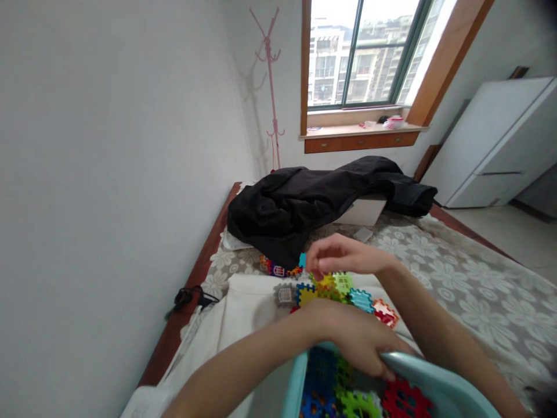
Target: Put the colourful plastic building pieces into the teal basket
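My left hand (365, 345) grips the rim of a light-blue plastic bin (444, 374), thumb inside and fingers over the outside. Within the bin lie plastic interlocking blocks: a red block (404, 397) beside the thumb, a green block (359, 403) and blue blocks (319, 371). Past the rim, my right hand (335, 255) hovers with loosely bent fingers and nothing visible in it. Beneath and around it, on white cloth, are a yellow block (307, 295), a cyan block (361, 300), a grey block (285, 295) and a red-and-orange block (385, 313).
A black garment (300, 197) lies across the bed, partly over a pale flat box (361, 212). More joined blocks (278, 269) sit at its near edge. A black cable (195, 297) rests by the left wall. A pink coat rack (270, 75) stands behind; a white fridge (491, 139) is right.
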Tool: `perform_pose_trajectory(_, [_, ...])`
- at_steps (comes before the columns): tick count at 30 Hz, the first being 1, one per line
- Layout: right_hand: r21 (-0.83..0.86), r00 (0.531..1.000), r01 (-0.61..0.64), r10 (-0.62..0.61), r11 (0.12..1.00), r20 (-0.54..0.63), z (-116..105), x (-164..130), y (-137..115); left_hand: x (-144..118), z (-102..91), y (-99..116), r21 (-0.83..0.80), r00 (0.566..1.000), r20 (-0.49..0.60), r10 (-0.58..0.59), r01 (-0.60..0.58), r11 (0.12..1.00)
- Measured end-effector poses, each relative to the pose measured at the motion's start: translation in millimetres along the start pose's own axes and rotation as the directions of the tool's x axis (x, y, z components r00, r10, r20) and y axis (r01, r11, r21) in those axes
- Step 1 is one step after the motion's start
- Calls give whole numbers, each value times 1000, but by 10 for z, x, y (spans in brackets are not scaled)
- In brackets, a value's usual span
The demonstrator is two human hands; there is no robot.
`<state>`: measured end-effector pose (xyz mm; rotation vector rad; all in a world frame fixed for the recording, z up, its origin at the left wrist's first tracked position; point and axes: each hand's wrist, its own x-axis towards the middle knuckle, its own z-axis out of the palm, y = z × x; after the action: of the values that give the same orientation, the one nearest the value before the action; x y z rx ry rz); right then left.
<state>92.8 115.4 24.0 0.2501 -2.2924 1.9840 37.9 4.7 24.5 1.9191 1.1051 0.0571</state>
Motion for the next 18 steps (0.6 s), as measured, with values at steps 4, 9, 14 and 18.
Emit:
perform_pose_trajectory(4, [-152,949,-104,53,983,-311,-118,246,681,85,65,-89,-29,881,346,324,-335,942])
perform_pose_trajectory(9, [-429,943,-54,-95,901,-319,-8,320,1123,129,148,-202,-14,870,356,340,-359,933])
perform_pose_trajectory(14, [-523,954,7,-163,852,-253,54,297,1186,147,162,-183,5,873,370,318,-344,939])
perform_pose_trajectory(18, [-487,961,36,-164,873,-223,13,328,1155,123,139,-143,45,870,390,304,-347,937])
